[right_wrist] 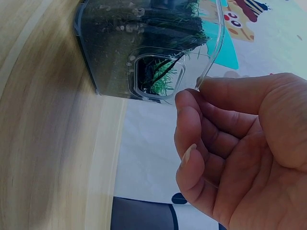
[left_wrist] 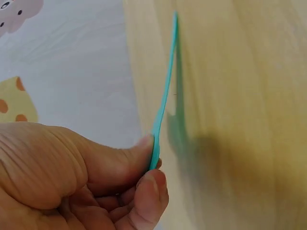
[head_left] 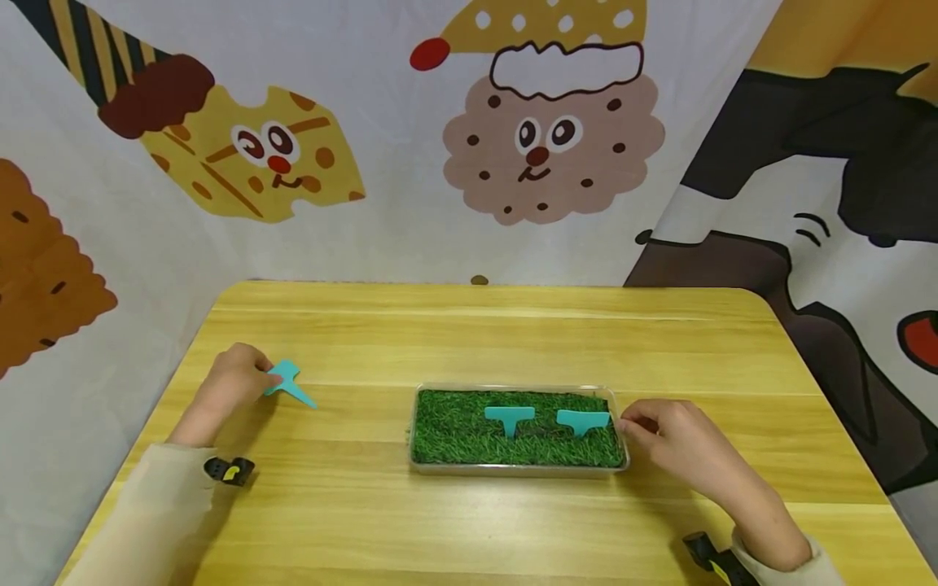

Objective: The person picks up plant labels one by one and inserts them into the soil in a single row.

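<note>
My left hand [head_left: 236, 381] is over the left side of the table. Between its thumb and fingers it pinches a teal T-shaped plant label [head_left: 288, 376], whose pointed stem [left_wrist: 168, 81] reaches away from the hand. A clear plastic box [head_left: 513, 470] filled with green artificial grass [head_left: 450, 431] stands right of the table's middle. Two more teal labels, one near the middle [head_left: 509, 413] and one at the right [head_left: 583, 420], stick up from the grass. At the box's right end, my right hand [head_left: 689, 448] pinches the clear rim [right_wrist: 217, 52] with thumb and forefinger.
The wooden table [head_left: 352, 521] spreads around the box, with bare wood between it and my left hand. Behind the table hangs a white cloth [head_left: 396, 236] printed with cartoon food figures. Dark straps [head_left: 229, 470] are at both wrists.
</note>
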Available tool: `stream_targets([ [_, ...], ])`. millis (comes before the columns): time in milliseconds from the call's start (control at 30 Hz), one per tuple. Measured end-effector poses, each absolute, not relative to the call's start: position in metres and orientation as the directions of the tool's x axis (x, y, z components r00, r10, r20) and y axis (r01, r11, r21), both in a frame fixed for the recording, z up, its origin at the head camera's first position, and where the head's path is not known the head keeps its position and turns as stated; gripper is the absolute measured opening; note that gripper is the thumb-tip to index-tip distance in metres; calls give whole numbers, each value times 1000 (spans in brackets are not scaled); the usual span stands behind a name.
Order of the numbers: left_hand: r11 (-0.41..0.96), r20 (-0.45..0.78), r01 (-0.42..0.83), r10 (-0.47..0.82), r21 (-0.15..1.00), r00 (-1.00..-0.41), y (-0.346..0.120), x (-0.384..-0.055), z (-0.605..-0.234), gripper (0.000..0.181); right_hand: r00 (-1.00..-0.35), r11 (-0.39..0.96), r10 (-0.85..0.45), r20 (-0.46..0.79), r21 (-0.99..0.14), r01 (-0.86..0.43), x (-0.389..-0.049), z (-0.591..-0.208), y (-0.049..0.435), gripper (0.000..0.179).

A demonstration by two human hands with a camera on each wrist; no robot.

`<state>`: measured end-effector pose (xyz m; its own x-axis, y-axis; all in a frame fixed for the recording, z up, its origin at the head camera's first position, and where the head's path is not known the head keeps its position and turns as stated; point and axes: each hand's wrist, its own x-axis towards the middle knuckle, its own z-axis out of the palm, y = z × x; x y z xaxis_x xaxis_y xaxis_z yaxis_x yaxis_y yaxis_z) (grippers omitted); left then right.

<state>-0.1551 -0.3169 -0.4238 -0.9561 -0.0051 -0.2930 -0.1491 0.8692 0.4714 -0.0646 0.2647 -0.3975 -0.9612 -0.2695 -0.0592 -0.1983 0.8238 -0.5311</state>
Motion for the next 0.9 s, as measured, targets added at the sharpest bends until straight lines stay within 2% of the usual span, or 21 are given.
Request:
stream_targets([
  [100, 854, -281, -152, -8, 497, -960, -317, -153, -419, 25, -961, 824, -270, -60, -530, -199, -64, -398, 265, 14],
  [433, 835, -193, -119, -15, 537, -981, -311, -143, -405, 33, -960, 822, -272, -62, -535, -198, -64, -398, 265, 13],
  [900, 770, -39, -88, -82, 632, -996, -283, -127, -389, 29, -962, 821, -265, -68, -539, -188, -63, -398, 265, 13],
])
